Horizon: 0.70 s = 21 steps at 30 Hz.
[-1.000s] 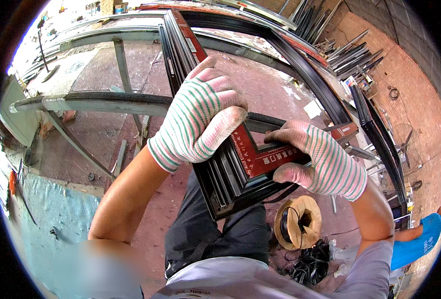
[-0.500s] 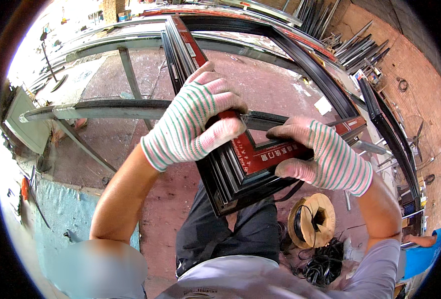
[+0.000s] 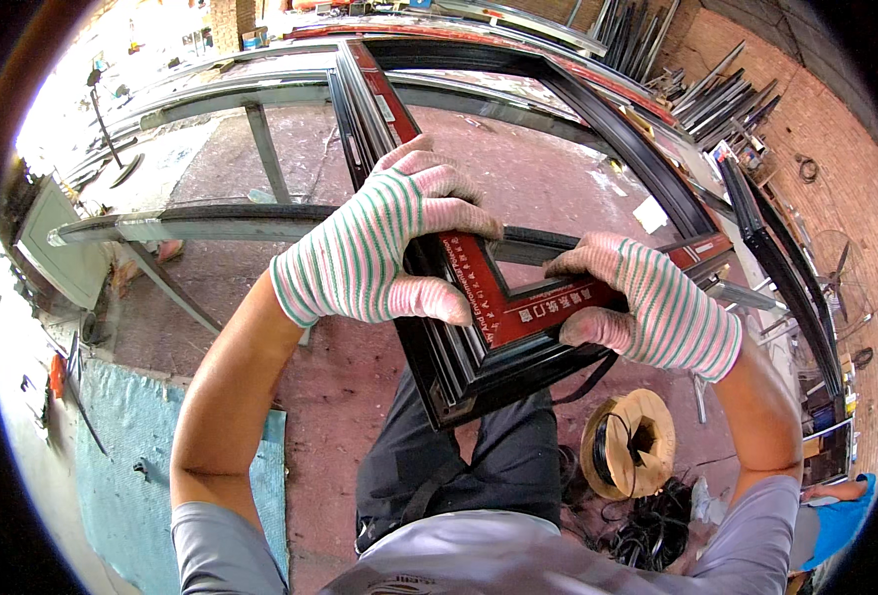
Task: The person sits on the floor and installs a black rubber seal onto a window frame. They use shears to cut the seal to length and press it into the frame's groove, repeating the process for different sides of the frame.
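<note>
A: What's the left hand (image 3: 384, 243) doing?

B: It wears a striped knit glove and lies over the near corner of the window frame (image 3: 479, 347), fingers curled down over the left bar, thumb pressed along the inner edge. It's clamped on the frame

A: And the right hand (image 3: 647, 307)?

B: Same kind of glove. It grips the frame's near bar, fingers folded over the top, thumb tucked under the outer side. Closed tight on the bar as well

A: Where does the frame sit?

B: The corner is just in front of the person's waist, above the dark trousers (image 3: 469, 466). It's a dark metal frame with a red strip (image 3: 518, 307) along its inner face. The two bars run away from the corner, one up and left, the other out to the right, towards the far rail

A: What's under it?

B: Grey metal trestle bars (image 3: 211, 223) cross below it, over a reddish concrete floor (image 3: 340, 397)

A: Anything else close by?

B: A wooden spool (image 3: 627, 441) of black cord stands on the floor beneath the right forearm, with a loose tangle of black cord (image 3: 652, 526) beside it. A blue-green mat (image 3: 141, 456) lies on the left, and long metal bars (image 3: 727, 94) lean by the brick wall at the far right
</note>
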### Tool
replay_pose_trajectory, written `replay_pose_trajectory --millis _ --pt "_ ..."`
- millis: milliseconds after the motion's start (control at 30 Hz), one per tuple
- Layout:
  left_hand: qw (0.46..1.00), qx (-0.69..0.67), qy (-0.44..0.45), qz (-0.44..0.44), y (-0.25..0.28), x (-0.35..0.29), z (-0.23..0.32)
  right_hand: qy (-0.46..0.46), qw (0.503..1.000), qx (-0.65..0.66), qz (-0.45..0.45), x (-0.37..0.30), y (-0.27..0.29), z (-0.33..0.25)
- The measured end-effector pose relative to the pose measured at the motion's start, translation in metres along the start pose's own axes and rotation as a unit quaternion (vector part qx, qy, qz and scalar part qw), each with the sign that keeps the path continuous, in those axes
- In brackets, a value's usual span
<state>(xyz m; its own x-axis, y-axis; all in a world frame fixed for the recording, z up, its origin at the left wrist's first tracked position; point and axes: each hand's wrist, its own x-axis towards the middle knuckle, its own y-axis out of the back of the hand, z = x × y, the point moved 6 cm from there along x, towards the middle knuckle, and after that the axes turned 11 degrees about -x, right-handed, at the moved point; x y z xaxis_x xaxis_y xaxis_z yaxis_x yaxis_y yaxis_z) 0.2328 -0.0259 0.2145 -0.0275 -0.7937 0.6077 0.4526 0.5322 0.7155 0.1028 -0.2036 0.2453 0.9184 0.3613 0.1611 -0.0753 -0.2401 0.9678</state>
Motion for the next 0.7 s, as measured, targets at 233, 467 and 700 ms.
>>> replay_pose_trajectory --millis 233,467,700 --pt "0.997 0.012 0.041 -0.065 0.007 0.01 0.002 -0.006 1.0 0.018 -0.017 -0.006 0.007 0.007" --pt "0.997 -0.001 0.043 -0.059 0.004 0.014 0.0 -0.004 1.0 0.013 -0.007 -0.006 0.006 0.013" --pt "0.996 -0.03 0.068 -0.058 0.008 0.01 0.009 0.062 0.959 -0.048 0.272 -0.032 0.019 0.004"
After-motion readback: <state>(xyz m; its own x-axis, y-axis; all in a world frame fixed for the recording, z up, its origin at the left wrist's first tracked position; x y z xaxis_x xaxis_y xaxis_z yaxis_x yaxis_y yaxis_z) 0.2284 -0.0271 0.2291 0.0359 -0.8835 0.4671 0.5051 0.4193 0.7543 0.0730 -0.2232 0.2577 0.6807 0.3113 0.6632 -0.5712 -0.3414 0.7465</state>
